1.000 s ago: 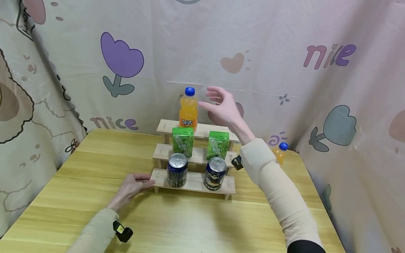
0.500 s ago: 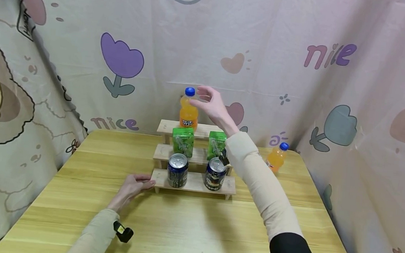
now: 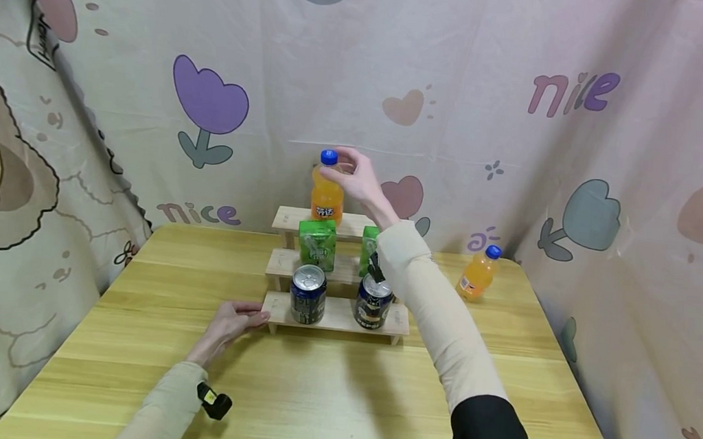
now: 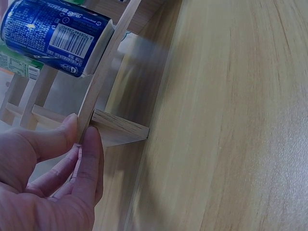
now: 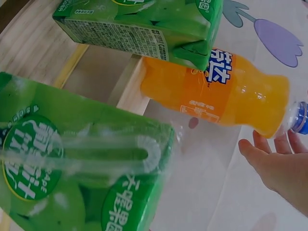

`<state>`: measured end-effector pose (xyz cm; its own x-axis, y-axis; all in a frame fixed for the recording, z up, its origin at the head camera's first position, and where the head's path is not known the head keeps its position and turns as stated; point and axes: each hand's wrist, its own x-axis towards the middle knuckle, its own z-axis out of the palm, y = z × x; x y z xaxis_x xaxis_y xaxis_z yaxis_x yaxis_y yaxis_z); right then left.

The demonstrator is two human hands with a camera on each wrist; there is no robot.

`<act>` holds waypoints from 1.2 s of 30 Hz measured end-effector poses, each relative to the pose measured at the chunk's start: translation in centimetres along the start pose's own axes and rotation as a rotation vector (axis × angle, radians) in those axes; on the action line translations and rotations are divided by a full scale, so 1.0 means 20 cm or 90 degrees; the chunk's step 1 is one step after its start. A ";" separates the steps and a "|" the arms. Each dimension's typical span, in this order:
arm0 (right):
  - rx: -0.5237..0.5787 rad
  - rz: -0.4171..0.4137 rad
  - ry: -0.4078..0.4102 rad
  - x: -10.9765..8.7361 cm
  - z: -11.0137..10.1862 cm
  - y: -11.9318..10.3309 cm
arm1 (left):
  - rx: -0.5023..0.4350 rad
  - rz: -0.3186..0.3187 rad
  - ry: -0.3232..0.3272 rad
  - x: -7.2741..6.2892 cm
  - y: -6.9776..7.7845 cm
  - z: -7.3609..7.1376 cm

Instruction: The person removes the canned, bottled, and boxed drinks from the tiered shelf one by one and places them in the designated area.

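My left hand point(image 3: 228, 327) pinches the left end of the lowest step of a three-tier wooden display stand point(image 3: 339, 320), thumb above and fingers under the board. An orange soda bottle point(image 3: 327, 197) with a blue cap stands on the top step. My right hand point(image 3: 359, 179) reaches to its neck from the right; in the right wrist view its fingertips are right at the bottle's shoulder, and the thumb point(image 5: 250, 149) is spread, not closed round it. Two green juice boxes stand on the middle step, the left box point(image 3: 317, 246) in full view and the right box point(image 3: 368, 248) partly behind my sleeve.
On the bottom step stand a left dark blue can point(image 3: 307, 299) and a right dark blue can point(image 3: 372, 307). Another orange soda bottle point(image 3: 477, 276) is on the wooden table point(image 3: 313, 396) to the right. A patterned curtain point(image 3: 464, 49) hangs behind and at both sides.
My right hand has moved left to the top bottle's neck, its sleeve now covering part of the right juice box. The bottle on the table came into fuller view. My left hand stays put.
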<state>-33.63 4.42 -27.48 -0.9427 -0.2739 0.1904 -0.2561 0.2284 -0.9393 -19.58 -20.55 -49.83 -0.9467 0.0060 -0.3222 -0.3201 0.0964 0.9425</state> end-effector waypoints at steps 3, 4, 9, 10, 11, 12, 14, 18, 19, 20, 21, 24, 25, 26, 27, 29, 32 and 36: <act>0.011 0.007 0.008 0.01 0.01 0.00 | 0.009 0.002 -0.001 0.00 0.00 0.00; 0.014 0.009 0.010 0.01 0.02 0.00 | 0.011 0.002 0.001 0.00 0.00 0.00; 0.034 0.015 0.021 0.03 0.04 0.01 | 0.017 0.002 0.005 0.00 0.00 -0.01; 0.038 0.017 0.023 0.03 0.04 0.01 | 0.016 0.002 0.005 0.00 0.00 -0.01; 0.042 0.019 0.026 0.03 0.05 0.01 | 0.016 0.002 0.004 0.00 0.00 -0.01; 0.047 0.023 0.027 0.03 0.05 0.00 | 0.014 0.002 0.003 0.00 0.00 -0.01; 0.050 0.029 0.029 0.04 0.06 0.00 | 0.010 0.000 0.004 0.00 0.00 -0.01; 0.052 0.037 0.030 0.05 0.06 0.00 | 0.017 -0.005 0.007 0.00 0.01 0.00; 0.052 0.036 0.031 0.05 0.06 0.00 | 0.017 -0.008 0.009 0.00 0.01 0.00; 0.053 0.034 0.032 0.05 0.06 0.00 | 0.016 -0.011 0.011 0.00 0.01 0.00; 0.053 0.034 0.033 0.05 0.06 0.00 | 0.018 -0.009 0.006 0.00 0.01 -0.01; 0.053 0.030 0.036 0.06 0.06 0.00 | 0.010 -0.013 0.007 0.00 0.01 -0.01; 0.052 0.030 0.038 0.06 0.06 0.00 | 0.013 -0.011 0.005 0.00 0.01 -0.01; 0.054 0.028 0.040 0.06 0.06 0.00 | 0.014 -0.010 0.003 0.00 0.01 -0.01; 0.055 0.028 0.042 0.06 0.06 0.00 | 0.016 -0.008 0.001 0.00 0.01 -0.01; 0.061 0.026 0.048 0.06 0.07 0.00 | 0.012 -0.010 0.005 0.00 0.01 -0.01; 0.067 0.026 0.057 0.06 0.06 0.00 | 0.010 -0.013 0.005 0.00 0.01 -0.01; 0.078 0.027 0.067 0.06 0.06 -0.01 | 0.011 -0.012 0.003 0.01 0.01 -0.01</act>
<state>-34.39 2.87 -27.44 -0.9710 -0.1651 0.1730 -0.1939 0.1203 -0.9736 -19.81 -20.75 -49.77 -0.9406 -0.0009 -0.3395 -0.3374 0.1133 0.9345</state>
